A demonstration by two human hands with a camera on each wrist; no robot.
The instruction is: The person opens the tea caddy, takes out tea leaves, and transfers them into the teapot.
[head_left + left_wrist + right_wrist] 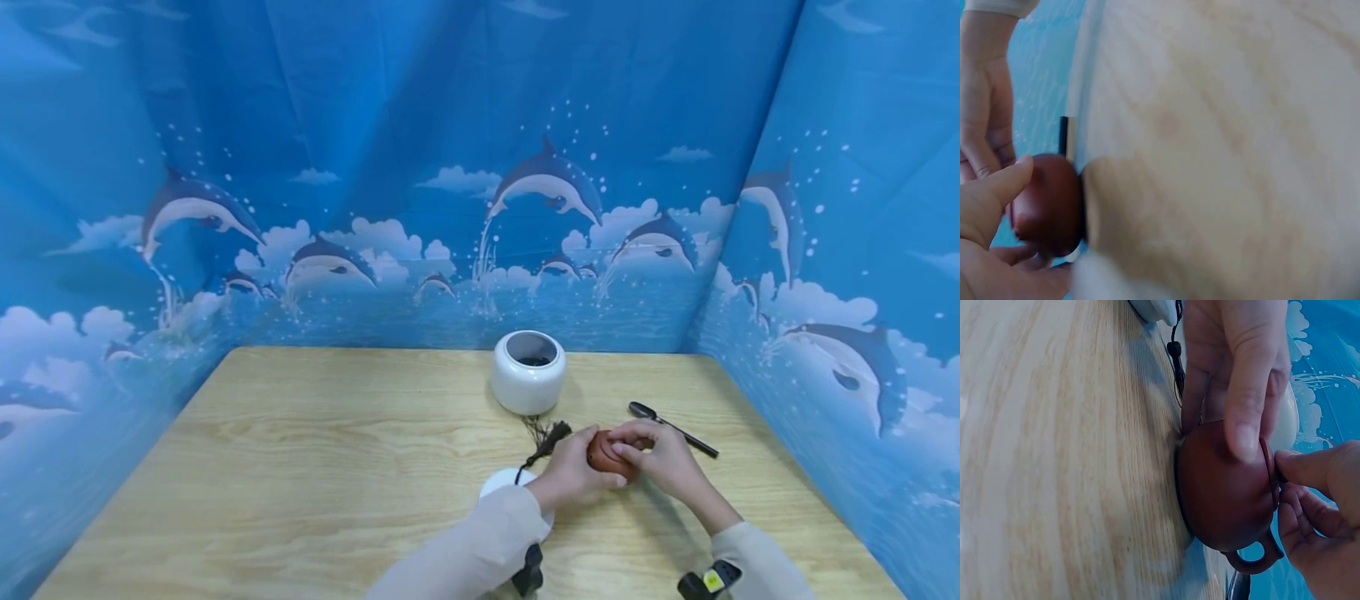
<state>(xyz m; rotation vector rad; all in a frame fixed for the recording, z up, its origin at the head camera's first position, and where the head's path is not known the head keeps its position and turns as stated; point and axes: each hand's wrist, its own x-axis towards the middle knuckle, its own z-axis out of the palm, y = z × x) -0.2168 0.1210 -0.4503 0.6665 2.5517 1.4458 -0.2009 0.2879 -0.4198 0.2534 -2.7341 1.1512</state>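
A reddish-brown clay teapot (609, 463) sits on the table at the right of centre, its dark loop handle (1252, 564) showing in the right wrist view. My left hand (573, 473) grips the pot's body, thumb on the near side and fingers behind. At the top, my right hand (666, 460) pinches the lid (1270, 469) by its knob, which the fingertips mostly hide. The lid appears seated on the pot. Seen from the left wrist, the rounded teapot body (1054, 203) lies against the left thumb, with a short spout-like bump low on it.
A white jar (517, 385) with dark contents stands behind the hands. A black tassel (551, 439) trails from a white round piece (498, 481), partly under my left sleeve. Right of the pot lies a black spoon (678, 431). Dolphin-print curtains (420, 167) enclose the table (300, 450).
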